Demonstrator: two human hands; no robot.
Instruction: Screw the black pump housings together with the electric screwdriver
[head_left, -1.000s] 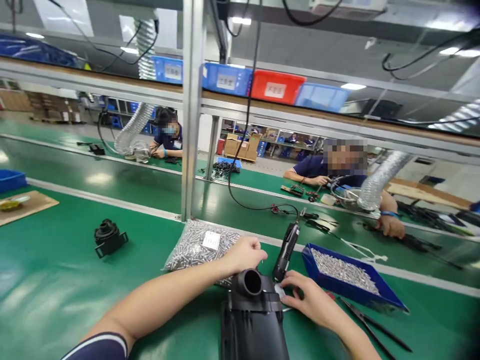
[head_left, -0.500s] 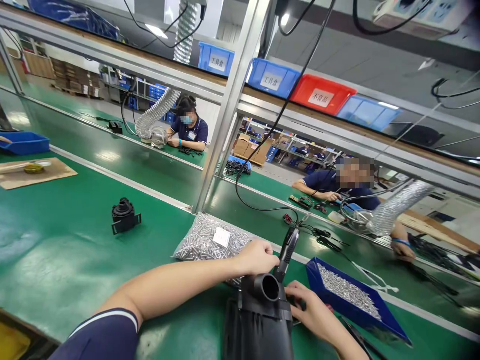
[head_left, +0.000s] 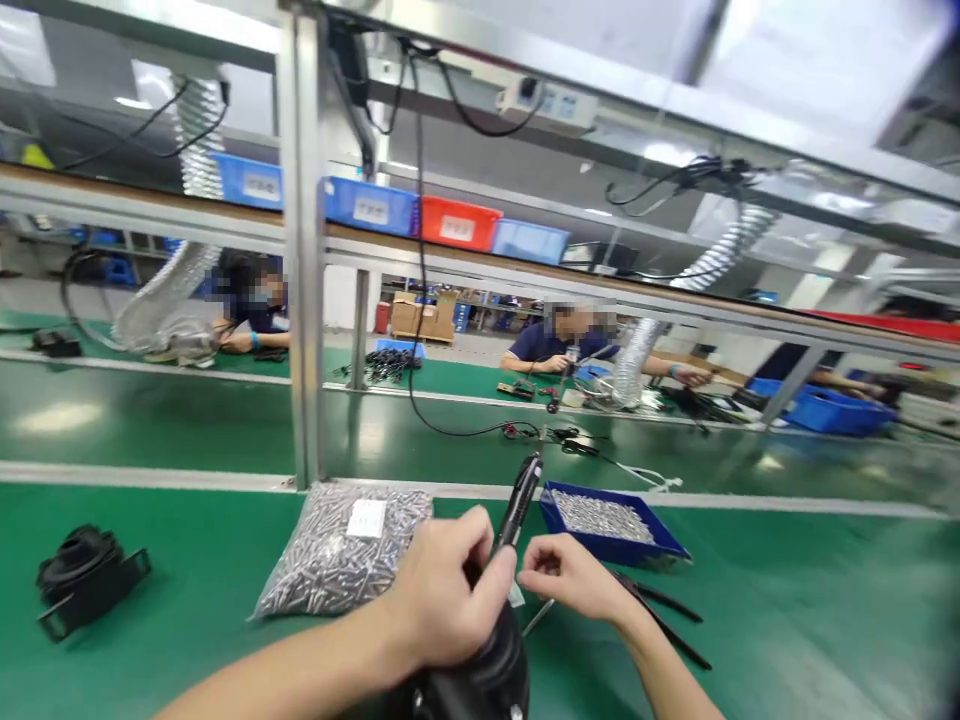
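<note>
My left hand (head_left: 450,585) is curled in the lower middle, its thumb and fingers closed around the lower end of a black pen-shaped electric screwdriver (head_left: 519,500). The tool stands tilted, with a cable at its top. Below this hand is a black plastic housing (head_left: 491,675), mostly covered by hand and forearm. Close by on the right, my right hand (head_left: 574,578) has its fingers bent together; what they hold, if anything, is hidden. A thin metal rod (head_left: 538,618) shows beneath its fingertips. Left of my hands lies a clear bag of small metal screws (head_left: 337,550).
A blue tray (head_left: 660,553) of screws sits behind my right hand, with black strips (head_left: 679,630) near it. A black plastic part (head_left: 90,580) rests at far left. A metal post (head_left: 304,250) and hanging cable (head_left: 420,290) rise ahead. Co-workers sit across the bench.
The view has swung right and levelled. My left hand has moved over the housing and around the screwdriver's lower end. My right hand has drawn up off the housing's side, its fingers more curled.
</note>
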